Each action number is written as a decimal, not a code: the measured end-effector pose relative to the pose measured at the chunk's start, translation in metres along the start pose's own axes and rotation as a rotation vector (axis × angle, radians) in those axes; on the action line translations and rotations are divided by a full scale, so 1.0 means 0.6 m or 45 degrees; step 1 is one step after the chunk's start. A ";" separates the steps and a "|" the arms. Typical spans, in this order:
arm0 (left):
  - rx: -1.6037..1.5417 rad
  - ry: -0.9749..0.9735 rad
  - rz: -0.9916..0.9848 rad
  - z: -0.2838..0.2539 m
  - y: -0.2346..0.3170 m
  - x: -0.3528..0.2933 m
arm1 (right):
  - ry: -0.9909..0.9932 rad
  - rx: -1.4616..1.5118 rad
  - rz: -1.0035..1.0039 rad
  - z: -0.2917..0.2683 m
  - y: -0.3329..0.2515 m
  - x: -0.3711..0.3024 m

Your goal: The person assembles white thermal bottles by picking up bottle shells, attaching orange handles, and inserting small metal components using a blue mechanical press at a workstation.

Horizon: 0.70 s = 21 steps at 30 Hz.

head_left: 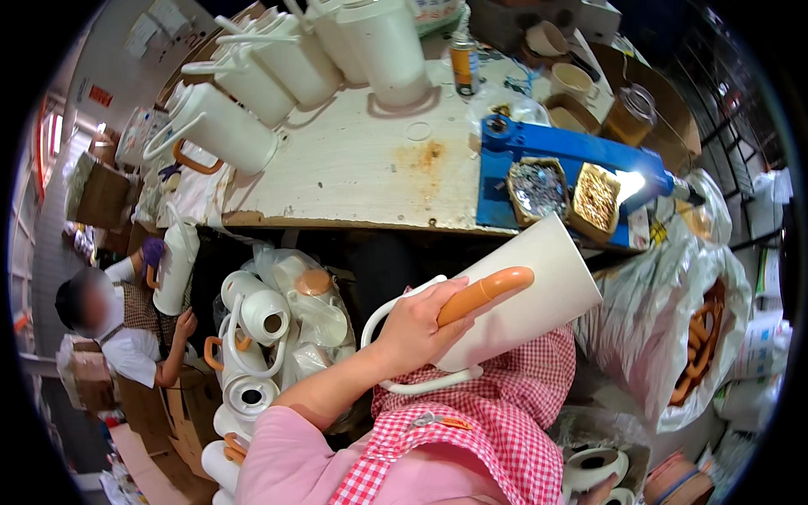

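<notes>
My left hand (pixel 425 321) is wrapped round the orange-brown handle of a white watering can (pixel 530 311). The can lies tilted across my lap, its flat base toward the upper right. A curved white tube (pixel 370 324) arcs out past my wrist at its other end. At the lower right edge, what looks like my right hand (pixel 599 491) shows only in part, beside white can parts (pixel 596 461) in a box. Its fingers are too hidden to read.
Several white cans (pixel 383 55) stand on the worn bench (pixel 353 168). A blue hand press (pixel 572 143) holds two boxes of small metal parts (pixel 596 198). Right, a sack (pixel 648 311) contains brown handles (pixel 700 345). More cans (pixel 252 316) lie left; beyond, a person (pixel 135 320) holds one.
</notes>
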<state>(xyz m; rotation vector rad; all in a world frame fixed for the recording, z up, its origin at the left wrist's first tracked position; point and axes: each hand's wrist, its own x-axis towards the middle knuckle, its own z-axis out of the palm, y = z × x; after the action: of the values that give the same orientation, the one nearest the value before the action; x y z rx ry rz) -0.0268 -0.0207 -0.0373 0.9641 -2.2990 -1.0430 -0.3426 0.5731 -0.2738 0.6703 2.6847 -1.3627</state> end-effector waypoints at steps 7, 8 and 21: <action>-0.181 0.061 -0.166 -0.024 -0.030 0.017 | -1.396 -0.463 -0.685 0.121 -0.391 -0.356; -0.172 0.077 -0.198 -0.029 -0.031 0.013 | -1.337 -0.754 -1.058 0.147 -0.453 -0.415; -0.352 0.057 -0.084 -0.034 -0.026 -0.056 | -1.213 0.190 -2.111 0.379 -0.805 -0.445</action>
<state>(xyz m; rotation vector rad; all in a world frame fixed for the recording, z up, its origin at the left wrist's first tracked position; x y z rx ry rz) 0.0148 -0.0129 -0.0402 0.9439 -2.0310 -1.3110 -0.3283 0.0521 0.0174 -2.0439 1.8759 -1.2766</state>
